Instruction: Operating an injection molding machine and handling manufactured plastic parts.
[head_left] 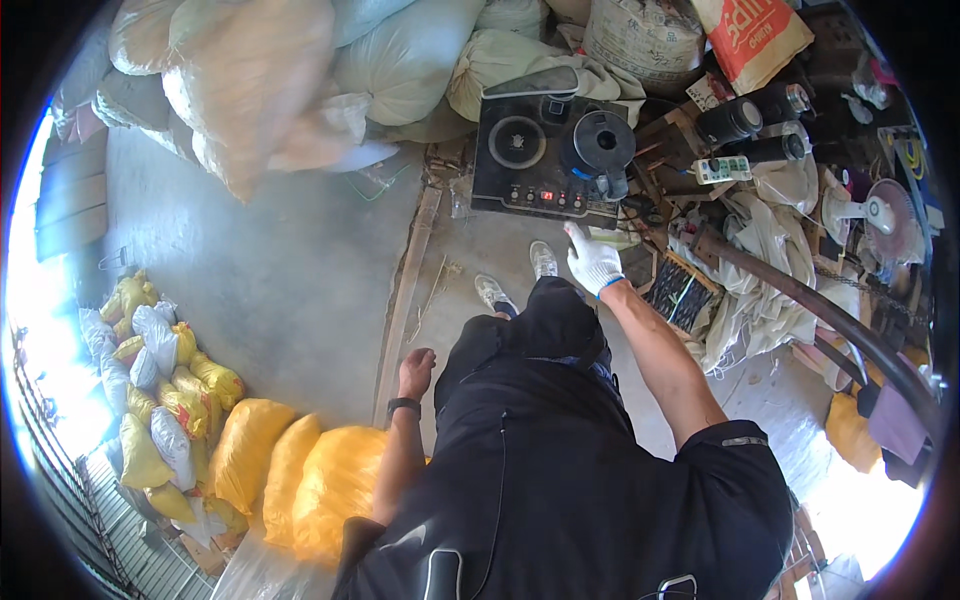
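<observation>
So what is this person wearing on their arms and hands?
The right hand wears a white knitted work glove with a blue-edged cuff; the forearm above it is bare up to a short black sleeve with a small pale strip on it. The left hand is ungloved, with a black wristband or watch at the wrist. That arm is also bare to a short black sleeve.
</observation>
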